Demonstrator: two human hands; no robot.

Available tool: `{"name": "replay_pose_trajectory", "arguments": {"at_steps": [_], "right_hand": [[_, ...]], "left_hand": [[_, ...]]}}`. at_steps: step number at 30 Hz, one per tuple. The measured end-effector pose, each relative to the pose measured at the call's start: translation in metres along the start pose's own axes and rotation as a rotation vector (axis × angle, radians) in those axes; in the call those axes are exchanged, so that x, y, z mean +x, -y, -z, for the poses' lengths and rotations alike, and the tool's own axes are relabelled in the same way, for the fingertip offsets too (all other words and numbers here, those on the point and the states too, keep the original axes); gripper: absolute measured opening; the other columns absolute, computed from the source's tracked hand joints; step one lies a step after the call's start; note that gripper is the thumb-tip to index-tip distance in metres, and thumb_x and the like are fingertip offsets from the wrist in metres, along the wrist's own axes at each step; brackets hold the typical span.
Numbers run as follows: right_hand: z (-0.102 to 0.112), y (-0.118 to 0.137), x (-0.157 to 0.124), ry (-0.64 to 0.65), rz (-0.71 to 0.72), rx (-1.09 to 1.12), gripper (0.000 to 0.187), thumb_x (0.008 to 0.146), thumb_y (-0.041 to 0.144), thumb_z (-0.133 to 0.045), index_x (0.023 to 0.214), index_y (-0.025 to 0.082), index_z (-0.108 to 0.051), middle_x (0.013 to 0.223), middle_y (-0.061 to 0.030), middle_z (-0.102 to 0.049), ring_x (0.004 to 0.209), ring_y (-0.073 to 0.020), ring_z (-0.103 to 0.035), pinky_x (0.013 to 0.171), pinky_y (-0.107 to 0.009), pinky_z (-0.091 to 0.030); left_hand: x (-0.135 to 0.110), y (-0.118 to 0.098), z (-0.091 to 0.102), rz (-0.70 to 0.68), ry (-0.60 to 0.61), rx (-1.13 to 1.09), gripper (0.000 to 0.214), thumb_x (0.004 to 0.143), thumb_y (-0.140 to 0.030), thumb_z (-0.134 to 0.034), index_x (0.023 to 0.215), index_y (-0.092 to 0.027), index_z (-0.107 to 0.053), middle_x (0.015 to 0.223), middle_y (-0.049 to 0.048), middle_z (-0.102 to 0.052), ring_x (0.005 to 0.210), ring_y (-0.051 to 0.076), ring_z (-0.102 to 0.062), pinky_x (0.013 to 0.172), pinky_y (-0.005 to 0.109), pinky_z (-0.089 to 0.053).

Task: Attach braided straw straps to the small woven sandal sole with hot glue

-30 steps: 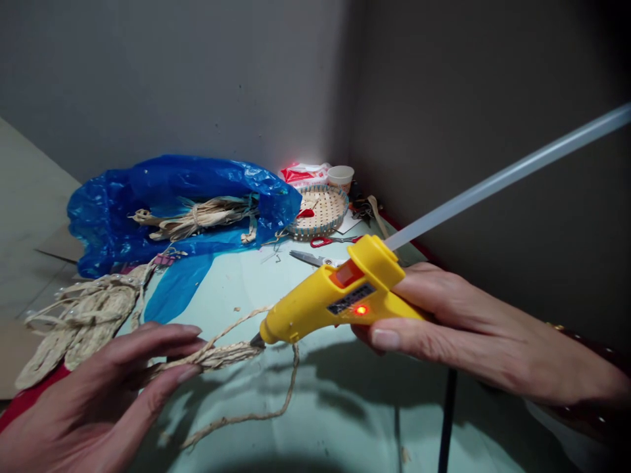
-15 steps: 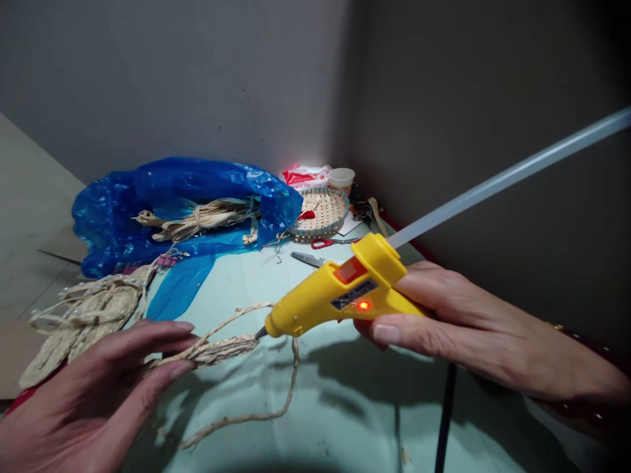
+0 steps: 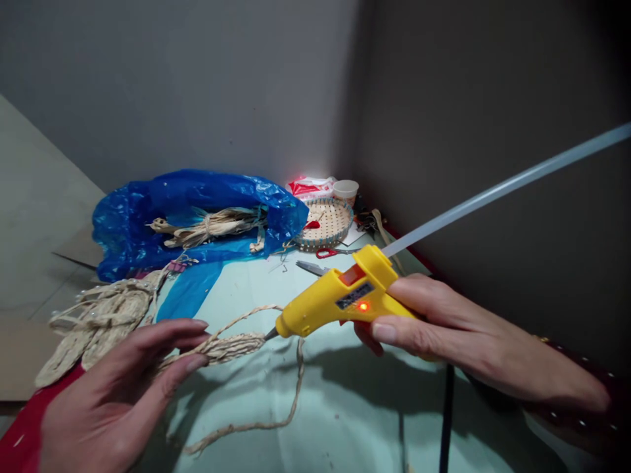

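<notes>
My right hand [image 3: 444, 335] is wrapped round a yellow glue gun [image 3: 340, 299]; its red light is on and a long clear glue stick [image 3: 503, 187] juts out of the back. The nozzle touches the end of a braided straw piece [image 3: 227, 347] on the pale green table [image 3: 345, 420]. My left hand [image 3: 123, 387] pinches that braid at its left end between thumb and fingers. Loose twisted straw cords trail from the braid across the table.
A blue plastic bag [image 3: 197, 210] with straw bundles lies at the back left, woven straw pieces [image 3: 98, 315] in front of it. A round woven tray [image 3: 325, 223], scissors [image 3: 330, 253], a white cup [image 3: 345, 190] and a red packet sit in the corner. Grey walls close behind and right.
The view has shifted a little, so everything sits slightly lower and further right. The gun's nozzle stays at the braid's end and both hands keep their hold.
</notes>
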State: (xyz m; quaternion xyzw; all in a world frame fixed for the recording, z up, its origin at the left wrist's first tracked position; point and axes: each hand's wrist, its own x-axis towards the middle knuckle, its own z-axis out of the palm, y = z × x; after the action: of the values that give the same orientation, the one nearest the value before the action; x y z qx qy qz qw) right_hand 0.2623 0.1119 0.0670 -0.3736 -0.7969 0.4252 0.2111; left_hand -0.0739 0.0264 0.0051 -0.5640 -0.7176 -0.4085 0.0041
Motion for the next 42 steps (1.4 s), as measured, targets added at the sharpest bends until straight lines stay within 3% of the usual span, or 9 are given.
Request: {"name": "replay_pose_trajectory", "arguments": {"at_steps": [4,9,16,24,29,32,34,37,42], "right_hand": [[-0.006,-0.006,0.002,0.042,-0.087,0.312,0.036,0.098,0.049,-0.053,0.085,0.020,-0.072,0.076,0.0002,-0.054,0.065,-0.0144,-0.046,0.057,-0.024,-0.037],[-0.021,-0.023,-0.007,0.158,-0.153,0.576,0.048,0.096,0.058,-0.051,0.094,0.015,-0.072,0.067,0.0024,-0.048,0.055,-0.0114,-0.035,0.051,-0.023,-0.028],[-0.058,-0.041,-0.030,0.188,-0.323,0.676,0.050,0.096,0.058,-0.047,0.090,0.013,-0.068,0.064,0.0014,-0.054,0.051,-0.0091,-0.036,0.049,-0.021,-0.028],[-0.064,-0.039,-0.026,0.289,-0.639,0.495,0.040,0.094,0.057,-0.054,0.095,0.016,-0.057,0.080,-0.0065,-0.071,0.063,-0.0125,-0.057,0.058,-0.023,-0.040],[-0.062,-0.033,-0.025,0.196,-0.416,-0.326,0.049,0.101,0.058,-0.037,0.083,0.020,-0.063,0.085,-0.0099,-0.068,0.078,-0.0249,-0.065,0.072,-0.037,-0.049],[-0.057,-0.024,-0.023,0.148,-0.277,-0.606,0.044,0.104,0.044,-0.033,0.084,0.020,-0.062,0.079,-0.0109,-0.067,0.067,-0.0261,-0.064,0.063,-0.039,-0.049],[-0.054,-0.015,-0.017,-0.023,-0.065,-0.634,0.037,0.104,0.037,-0.034,0.089,0.019,-0.063,0.083,-0.0114,-0.067,0.068,-0.0266,-0.064,0.060,-0.040,-0.049],[-0.054,-0.002,0.000,-0.316,0.283,-0.562,0.025,0.104,0.027,-0.041,0.111,0.016,-0.062,0.103,-0.0137,-0.069,0.091,-0.0297,-0.065,0.075,-0.044,-0.053],[-0.065,0.006,0.024,-0.165,0.349,-0.319,0.024,0.103,0.018,-0.051,0.125,0.016,-0.061,0.112,-0.0079,-0.072,0.101,-0.0211,-0.065,0.097,-0.037,-0.049]], "left_hand": [[-0.007,-0.028,-0.006,0.147,0.014,-0.105,0.016,0.075,-0.047,-0.071,0.088,-0.039,-0.078,0.089,-0.0106,-0.081,0.084,0.020,-0.077,0.078,0.026,-0.060],[0.004,-0.029,-0.004,0.156,0.021,-0.130,0.023,0.070,-0.051,-0.071,0.084,-0.036,-0.082,0.089,-0.0063,-0.084,0.082,0.022,-0.078,0.072,0.024,-0.061],[0.004,-0.025,-0.007,0.098,0.028,-0.186,0.022,0.075,-0.051,-0.070,0.088,-0.038,-0.082,0.093,-0.0065,-0.084,0.083,0.019,-0.077,0.079,0.022,-0.059],[0.008,-0.037,-0.010,0.084,-0.002,-0.302,0.016,0.068,-0.042,-0.074,0.080,-0.039,-0.084,0.088,-0.0070,-0.084,0.084,0.018,-0.079,0.078,0.019,-0.059],[0.006,-0.038,-0.009,0.078,0.015,-0.303,0.014,0.069,-0.042,-0.075,0.079,-0.042,-0.084,0.087,-0.0074,-0.085,0.085,0.018,-0.079,0.081,0.020,-0.059],[0.004,-0.035,-0.009,0.041,0.050,-0.270,0.014,0.071,-0.044,-0.074,0.082,-0.044,-0.084,0.089,-0.0087,-0.084,0.086,0.017,-0.080,0.082,0.018,-0.058],[0.001,-0.032,-0.009,-0.023,0.090,-0.270,0.014,0.073,-0.044,-0.075,0.083,-0.047,-0.083,0.088,-0.0104,-0.084,0.084,0.015,-0.080,0.080,0.015,-0.057],[-0.005,-0.028,-0.011,-0.097,0.115,-0.283,0.015,0.077,-0.043,-0.074,0.087,-0.051,-0.081,0.088,-0.0135,-0.083,0.083,0.012,-0.078,0.084,0.013,-0.056],[-0.014,-0.017,-0.011,-0.162,0.141,-0.211,0.015,0.083,-0.052,-0.070,0.095,-0.054,-0.079,0.092,-0.0165,-0.081,0.089,0.009,-0.076,0.092,0.011,-0.052]]}}
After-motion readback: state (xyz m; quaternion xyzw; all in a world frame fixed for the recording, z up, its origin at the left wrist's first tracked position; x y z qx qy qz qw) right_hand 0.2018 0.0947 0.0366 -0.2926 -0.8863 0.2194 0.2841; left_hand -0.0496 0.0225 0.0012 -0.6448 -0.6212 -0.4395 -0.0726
